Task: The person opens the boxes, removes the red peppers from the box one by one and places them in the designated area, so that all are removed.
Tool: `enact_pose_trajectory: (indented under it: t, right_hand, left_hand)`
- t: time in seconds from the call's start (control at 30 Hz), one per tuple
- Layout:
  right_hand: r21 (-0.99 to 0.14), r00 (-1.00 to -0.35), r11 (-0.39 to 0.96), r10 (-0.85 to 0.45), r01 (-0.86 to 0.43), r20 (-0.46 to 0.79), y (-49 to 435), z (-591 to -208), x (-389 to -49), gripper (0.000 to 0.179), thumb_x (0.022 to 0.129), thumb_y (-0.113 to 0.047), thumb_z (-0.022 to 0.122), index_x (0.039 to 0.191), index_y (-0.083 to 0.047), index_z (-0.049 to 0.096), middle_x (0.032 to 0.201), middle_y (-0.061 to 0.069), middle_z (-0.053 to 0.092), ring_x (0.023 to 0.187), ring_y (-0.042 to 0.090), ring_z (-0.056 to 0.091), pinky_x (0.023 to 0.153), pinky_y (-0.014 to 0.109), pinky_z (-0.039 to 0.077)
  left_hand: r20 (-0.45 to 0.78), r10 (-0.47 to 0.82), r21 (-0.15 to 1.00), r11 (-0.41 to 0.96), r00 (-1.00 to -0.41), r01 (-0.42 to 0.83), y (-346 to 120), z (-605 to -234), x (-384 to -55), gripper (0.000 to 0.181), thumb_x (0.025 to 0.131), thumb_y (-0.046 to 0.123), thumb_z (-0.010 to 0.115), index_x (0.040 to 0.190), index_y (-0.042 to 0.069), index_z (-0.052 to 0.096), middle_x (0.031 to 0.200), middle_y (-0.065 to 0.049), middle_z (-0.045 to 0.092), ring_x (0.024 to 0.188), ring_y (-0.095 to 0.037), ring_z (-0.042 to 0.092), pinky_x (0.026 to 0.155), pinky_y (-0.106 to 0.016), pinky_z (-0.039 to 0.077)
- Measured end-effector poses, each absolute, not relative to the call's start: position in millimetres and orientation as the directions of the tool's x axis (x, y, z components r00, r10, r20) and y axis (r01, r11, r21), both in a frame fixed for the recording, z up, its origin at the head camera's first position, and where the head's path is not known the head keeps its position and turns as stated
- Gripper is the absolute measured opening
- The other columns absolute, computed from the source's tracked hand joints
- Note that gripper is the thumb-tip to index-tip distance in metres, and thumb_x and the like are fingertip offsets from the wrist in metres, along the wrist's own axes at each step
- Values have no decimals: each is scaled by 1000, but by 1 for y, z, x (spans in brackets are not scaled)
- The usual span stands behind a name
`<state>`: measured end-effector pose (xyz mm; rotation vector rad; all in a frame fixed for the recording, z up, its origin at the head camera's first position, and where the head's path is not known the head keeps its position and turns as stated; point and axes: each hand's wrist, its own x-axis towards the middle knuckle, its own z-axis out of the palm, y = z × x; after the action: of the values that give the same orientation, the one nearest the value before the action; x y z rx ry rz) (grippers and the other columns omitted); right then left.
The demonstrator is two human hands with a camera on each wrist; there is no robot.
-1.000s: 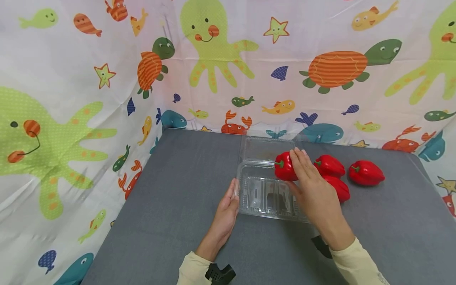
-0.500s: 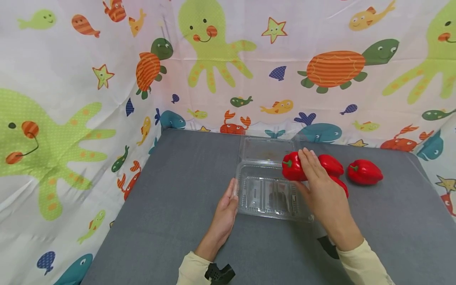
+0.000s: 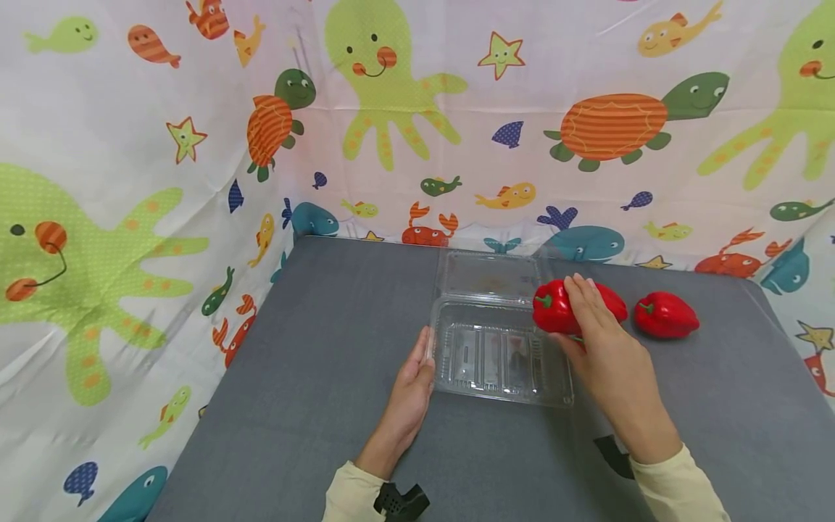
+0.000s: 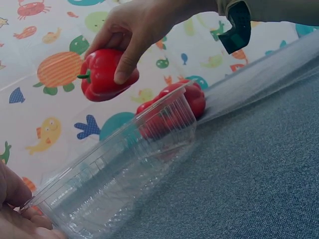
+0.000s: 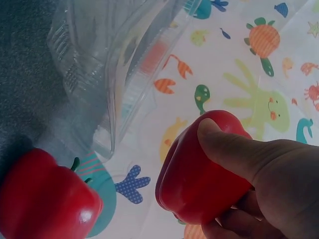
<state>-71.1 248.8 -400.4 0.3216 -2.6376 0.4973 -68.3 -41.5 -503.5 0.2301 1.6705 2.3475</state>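
My left hand (image 3: 407, 391) grips the left rim of a clear plastic hinged container (image 3: 485, 355), its thumb on the rim in the left wrist view. The container's lid (image 3: 489, 272) lies folded back behind it. In my right hand (image 3: 616, 370) is a red bell pepper (image 3: 553, 308), pinched between thumb and fingers, stem to the left. The left wrist view shows this pepper (image 4: 102, 74) raised above the container's far rim. Another red bell pepper (image 3: 612, 301) lies partly behind my right hand, and the hand hides more of what is beneath.
One more red bell pepper (image 3: 667, 315) lies farther right on the grey tabletop (image 3: 339, 326). A white curtain (image 3: 417, 87) printed with sea animals rises along the table's back and left side. Black wrist mounts sit on both forearms.
My right hand has moved right with the pepper, from above the container's right part toward the other peppers. My left hand stays at the container's left rim.
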Motion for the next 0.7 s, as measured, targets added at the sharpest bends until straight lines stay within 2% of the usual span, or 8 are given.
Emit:
enact_pose_trajectory:
  t: [0.27,0.47,0.7]
  right_hand:
    - [-292,-897,918,-127,-268,424,256,-402,-69,112,72,-6,98,166,-14,37,162,18,46,146,45,45,84,67,55]
    - [-298,-906,924,-101,-239,412,264,-400,-66,112,72,-5,97,166,-13,37,162,19,46,148,43,44,90,69,52]
    - [-317,-916,925,-72,-209,394,276,-398,-65,116,71,-4,97,167,-16,33,164,18,42,150,43,41,89,72,51]
  left_hand:
    - [-17,295,944,-311,-955,-113,-42,-503,-67,61,115,6,26,170,10,1,178,-4,0,163,-19,-1,131,-44,5]
    - [-31,293,940,-316,-956,-127,-42,-503,-68,61,116,7,28,171,12,2,178,0,3,163,-15,2,131,-41,7]
    - [-30,292,941,-314,-956,-125,-41,-502,-68,61,115,6,28,171,10,2,178,-1,3,163,-15,2,131,-41,7]
